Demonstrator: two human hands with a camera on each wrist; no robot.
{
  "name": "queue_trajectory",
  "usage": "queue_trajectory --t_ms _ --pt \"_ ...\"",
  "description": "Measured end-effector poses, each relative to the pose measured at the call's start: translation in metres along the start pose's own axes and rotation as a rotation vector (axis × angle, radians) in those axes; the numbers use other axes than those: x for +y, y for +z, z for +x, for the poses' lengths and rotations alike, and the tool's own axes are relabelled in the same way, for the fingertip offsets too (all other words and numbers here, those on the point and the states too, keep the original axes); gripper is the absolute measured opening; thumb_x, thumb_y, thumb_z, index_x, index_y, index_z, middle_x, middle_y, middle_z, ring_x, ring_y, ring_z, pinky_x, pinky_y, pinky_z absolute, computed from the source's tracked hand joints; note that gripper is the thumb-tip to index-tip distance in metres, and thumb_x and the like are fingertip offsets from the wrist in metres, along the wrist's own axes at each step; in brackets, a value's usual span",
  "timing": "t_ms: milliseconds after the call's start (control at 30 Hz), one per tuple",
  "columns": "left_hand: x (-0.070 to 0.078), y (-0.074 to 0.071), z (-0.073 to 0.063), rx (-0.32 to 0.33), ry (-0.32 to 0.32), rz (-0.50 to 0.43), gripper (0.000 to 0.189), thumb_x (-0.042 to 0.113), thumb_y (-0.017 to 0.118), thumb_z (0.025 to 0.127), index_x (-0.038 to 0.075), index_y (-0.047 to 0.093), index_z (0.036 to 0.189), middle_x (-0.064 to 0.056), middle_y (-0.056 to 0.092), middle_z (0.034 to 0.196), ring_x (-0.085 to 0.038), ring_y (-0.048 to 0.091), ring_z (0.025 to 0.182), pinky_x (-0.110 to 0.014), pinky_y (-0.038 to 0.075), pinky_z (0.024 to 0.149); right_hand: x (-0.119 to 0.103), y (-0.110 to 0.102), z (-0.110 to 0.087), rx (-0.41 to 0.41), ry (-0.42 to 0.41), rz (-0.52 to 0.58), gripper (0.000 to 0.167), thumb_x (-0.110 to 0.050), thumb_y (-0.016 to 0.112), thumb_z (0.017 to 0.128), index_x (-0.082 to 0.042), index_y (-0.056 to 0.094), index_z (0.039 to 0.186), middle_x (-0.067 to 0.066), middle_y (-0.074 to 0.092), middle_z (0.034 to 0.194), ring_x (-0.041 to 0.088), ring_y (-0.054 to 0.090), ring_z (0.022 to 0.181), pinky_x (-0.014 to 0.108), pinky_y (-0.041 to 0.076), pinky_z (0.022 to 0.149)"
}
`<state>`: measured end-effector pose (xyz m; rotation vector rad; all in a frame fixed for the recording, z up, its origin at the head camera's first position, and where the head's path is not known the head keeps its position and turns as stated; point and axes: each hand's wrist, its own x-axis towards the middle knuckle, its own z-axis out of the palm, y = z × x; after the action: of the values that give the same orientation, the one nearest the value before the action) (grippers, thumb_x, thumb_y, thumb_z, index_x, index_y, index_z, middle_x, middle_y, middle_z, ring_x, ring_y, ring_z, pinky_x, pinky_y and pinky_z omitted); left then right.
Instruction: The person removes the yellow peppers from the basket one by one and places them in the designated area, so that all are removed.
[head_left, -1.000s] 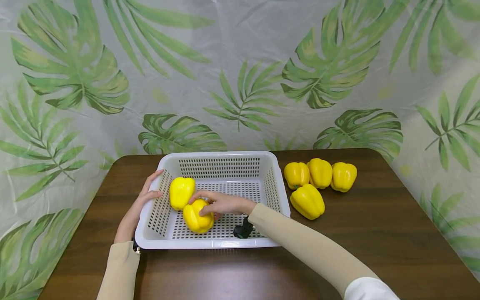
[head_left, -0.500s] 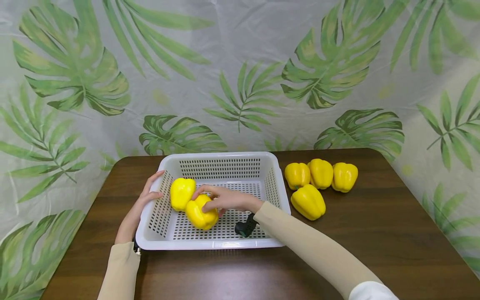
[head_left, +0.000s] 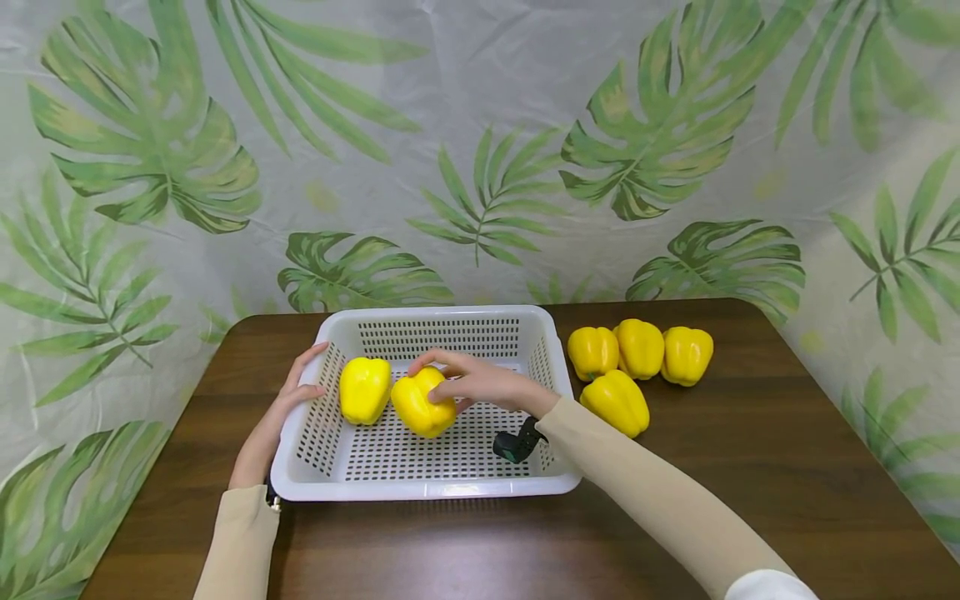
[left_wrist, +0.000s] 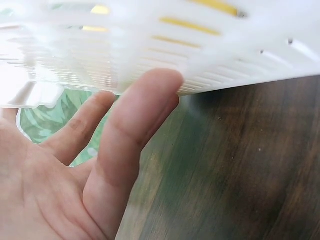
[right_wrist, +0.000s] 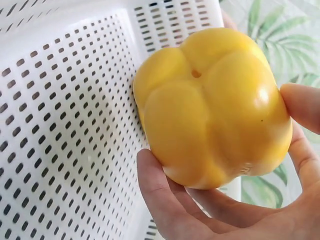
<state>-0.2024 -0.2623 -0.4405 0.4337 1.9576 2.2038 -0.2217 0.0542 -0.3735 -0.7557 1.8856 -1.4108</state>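
Observation:
My right hand [head_left: 483,383] holds a yellow bell pepper [head_left: 416,407] over the floor of a white perforated plastic basket [head_left: 480,488]. In the right wrist view the lobed end of this bell pepper [right_wrist: 205,110] faces the camera, with fingers and thumb on opposite sides of it. A second yellow bell pepper [head_left: 364,390] rests inside the basket on the left. My left hand [head_left: 276,417] grips the basket's left rim, thumb and a fingertip showing over it. The left wrist view shows fingers [left_wrist: 122,120] against the slotted outer wall.
Several more yellow bell peppers [head_left: 640,348] lie grouped on the dark wooden table [head_left: 750,467], right of the basket. Behind the table hangs a leaf-patterned cloth [head_left: 480,167]. A black wrist device [head_left: 517,442] hangs below my right wrist, inside the basket.
My right hand has moved right and a little away from me with its bell pepper, which now sits farther from the other one. The left hand stays on the rim.

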Motion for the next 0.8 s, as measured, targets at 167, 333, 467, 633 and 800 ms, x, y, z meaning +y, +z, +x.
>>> queue_trajectory --t_ms 167,333,467,633,800 --pt "-0.001 -0.001 0.000 0.002 0.025 -0.008 0.067 -0.002 0.034 0.089 0.036 0.034 0.144 -0.016 0.011 0.148 -0.014 0.043 0.115 -0.030 0.047 0.085 0.000 -0.004 -0.007 0.026 0.004 0.004 0.040 -0.012 0.056 0.090 -0.017 0.049 0.130 0.007 0.048 0.131 0.026 0.053 0.103 0.041 0.053 0.077" --pt "0.000 -0.001 0.000 -0.005 -0.002 0.000 0.066 0.000 0.034 0.091 0.036 0.029 0.146 -0.020 0.006 0.150 -0.016 0.042 0.115 -0.032 0.048 0.084 0.000 -0.010 -0.013 0.060 0.010 0.015 0.041 -0.013 0.056 0.091 -0.017 0.048 0.132 0.010 0.048 0.128 0.027 0.054 0.103 0.041 0.053 0.077" --pt "0.000 -0.001 0.001 -0.009 -0.007 0.004 0.066 0.000 0.033 0.092 0.037 0.029 0.147 -0.023 0.002 0.152 -0.015 0.042 0.116 -0.032 0.048 0.084 -0.001 -0.015 -0.018 0.084 -0.008 0.016 0.041 -0.013 0.055 0.091 -0.016 0.048 0.132 0.011 0.048 0.129 0.029 0.054 0.103 0.043 0.053 0.077" --pt "-0.001 0.000 0.001 -0.008 0.013 -0.015 0.068 -0.002 0.033 0.090 0.038 0.032 0.145 -0.023 0.003 0.151 -0.014 0.044 0.114 -0.032 0.049 0.084 0.000 -0.020 -0.024 0.127 -0.007 -0.001 0.041 -0.015 0.056 0.091 -0.016 0.049 0.131 0.012 0.052 0.125 0.029 0.054 0.102 0.043 0.052 0.078" --pt "-0.001 0.000 0.000 -0.014 0.008 -0.028 0.068 -0.002 0.032 0.091 0.038 0.032 0.145 -0.023 0.002 0.151 -0.014 0.045 0.114 -0.032 0.048 0.084 0.002 -0.025 -0.032 0.155 -0.006 0.032 0.041 -0.014 0.056 0.090 -0.015 0.048 0.131 0.012 0.049 0.130 0.030 0.052 0.107 0.045 0.051 0.081"
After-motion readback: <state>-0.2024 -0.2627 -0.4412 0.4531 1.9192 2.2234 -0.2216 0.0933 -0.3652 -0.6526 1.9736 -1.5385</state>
